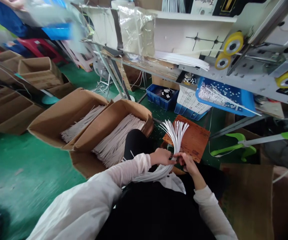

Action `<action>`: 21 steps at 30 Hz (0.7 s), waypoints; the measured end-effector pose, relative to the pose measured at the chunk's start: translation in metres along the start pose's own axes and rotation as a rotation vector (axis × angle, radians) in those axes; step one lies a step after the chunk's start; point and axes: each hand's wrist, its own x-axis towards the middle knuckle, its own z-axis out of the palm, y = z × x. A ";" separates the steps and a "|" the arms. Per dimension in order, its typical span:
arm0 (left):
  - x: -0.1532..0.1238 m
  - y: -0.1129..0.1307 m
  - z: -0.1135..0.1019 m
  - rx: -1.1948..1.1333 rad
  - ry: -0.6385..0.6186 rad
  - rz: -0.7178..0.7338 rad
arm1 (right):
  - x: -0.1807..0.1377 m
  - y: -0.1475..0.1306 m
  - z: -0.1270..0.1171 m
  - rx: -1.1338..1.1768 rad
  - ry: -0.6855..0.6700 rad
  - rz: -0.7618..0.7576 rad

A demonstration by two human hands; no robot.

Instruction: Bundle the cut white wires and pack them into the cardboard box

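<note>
A bundle of thin white cables point(176, 140) rises between my hands, its upper ends fanned out over a reddish-brown wooden stool point(196, 138). Lower down, the bundle bends left across my lap. My left hand point(162, 156) is closed around the bundle from the left. From the right, my right hand point(187, 161) has its fingers bent against the same spot, close to the left fingertips. Whether the right fingers pinch a cable or tie is too small to make out.
Cardboard boxes point(114, 115) holding many white cables stand at my left. Ahead is a workbench with a machine with yellow rollers point(233, 43) and a blue tray point(245, 100) of small white scraps. Blue crates point(159, 96) sit beneath. A green-footed stand point(246, 145) is at the right.
</note>
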 end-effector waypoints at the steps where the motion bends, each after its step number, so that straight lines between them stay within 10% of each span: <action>1: -0.005 0.001 -0.008 0.072 0.031 0.011 | 0.002 0.001 0.001 -0.028 0.003 0.016; 12: -0.008 0.018 -0.003 0.271 0.253 0.242 | 0.015 -0.003 0.014 -0.164 0.179 -0.016; 21: 0.000 -0.002 0.019 -0.136 0.336 0.283 | 0.015 0.004 0.004 0.003 0.073 0.052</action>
